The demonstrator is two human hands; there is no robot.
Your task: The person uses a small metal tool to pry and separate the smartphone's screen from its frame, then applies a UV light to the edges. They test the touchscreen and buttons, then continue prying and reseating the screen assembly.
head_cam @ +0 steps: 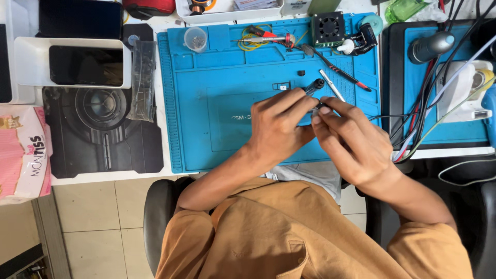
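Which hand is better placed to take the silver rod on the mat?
Right hand: its fingers lie beside the silver rod, while the left hand seems to grip a black tool.

A white desk (155,178) fills the upper part of the view, its near edge running left to right. Below that edge lies a floor of pale beige tiles (98,217) with thin grout lines — evenly lit, without hard shadows. A dark chair (155,217) stands on the tiles, close against the desk's near edge.
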